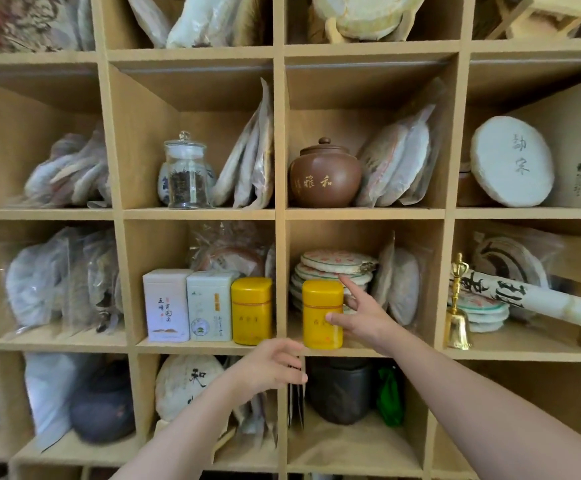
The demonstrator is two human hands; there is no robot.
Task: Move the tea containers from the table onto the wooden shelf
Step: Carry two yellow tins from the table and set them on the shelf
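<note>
Four tea tins are sitting on the wooden shelf point(199, 345); your right hand point(361, 317) is loosely touching the right yellow tin point(323, 314), left hand point(275, 367) hovering relaxed, empty. The table isn't showing.

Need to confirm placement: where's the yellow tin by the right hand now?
Head view, centre: the yellow tin stands in the shelf cubby right of the divider, before stacked tea cakes, right hand touching it.

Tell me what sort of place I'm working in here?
Likely a tea shop or a tea collector's storeroom: a wooden cubby shelf packed with wrapped tea cakes, a brown clay jar and yellow tea tins.
</note>
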